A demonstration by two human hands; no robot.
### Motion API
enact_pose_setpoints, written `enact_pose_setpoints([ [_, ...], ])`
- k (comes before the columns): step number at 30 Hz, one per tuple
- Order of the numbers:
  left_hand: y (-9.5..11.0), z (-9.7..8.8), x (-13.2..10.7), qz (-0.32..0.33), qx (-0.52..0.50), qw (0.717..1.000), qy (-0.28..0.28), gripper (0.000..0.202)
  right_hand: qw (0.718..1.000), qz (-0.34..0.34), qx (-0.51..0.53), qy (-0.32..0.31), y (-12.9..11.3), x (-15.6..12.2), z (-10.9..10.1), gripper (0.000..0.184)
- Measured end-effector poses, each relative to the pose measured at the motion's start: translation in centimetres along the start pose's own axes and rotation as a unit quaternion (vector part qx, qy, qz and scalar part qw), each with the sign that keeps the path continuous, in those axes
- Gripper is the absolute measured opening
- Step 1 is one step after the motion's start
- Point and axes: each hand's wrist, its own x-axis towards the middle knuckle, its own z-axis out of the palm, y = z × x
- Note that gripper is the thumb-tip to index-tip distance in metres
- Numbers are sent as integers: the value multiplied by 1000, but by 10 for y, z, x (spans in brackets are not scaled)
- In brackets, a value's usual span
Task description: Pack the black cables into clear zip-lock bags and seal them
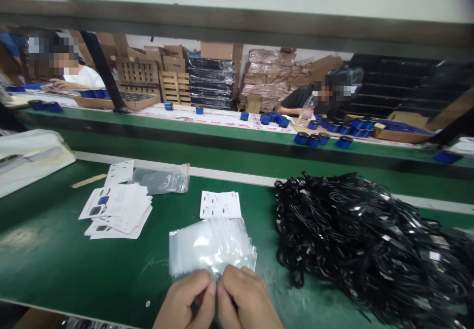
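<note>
My left hand (pixel 187 299) and my right hand (pixel 246 297) meet at the bottom centre, both closed in a pinch with thumbs and fingertips almost touching. Between them they grip the near edge of a transparent plastic bag; the exact hold is partly hidden by my fingers. Beyond my knuckles lies a loose pile of transparent plastic bags (pixel 207 245), flat on the green table. A white printed leaflet (pixel 220 203) sticks out behind that pile. Left of it are a fanned stack of printed leaflets (pixel 122 208) and a zip bag (pixel 163 178).
A large heap of black cables (pixel 351 240) covers the right side of the green table (pixel 111 274). White wrapping (pixel 33 159) lies at far left. Behind, a raised shelf carries blue-and-black round items (pixel 274 118) and cardboard trays (pixel 137 103). Two people sit beyond it.
</note>
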Motion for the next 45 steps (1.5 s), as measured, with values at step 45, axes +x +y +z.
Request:
enact_pose_setpoints([
  [45,-20,14,-8,-116,-83,985,94,37,973,217,-58,-57,48,113,-24,30],
])
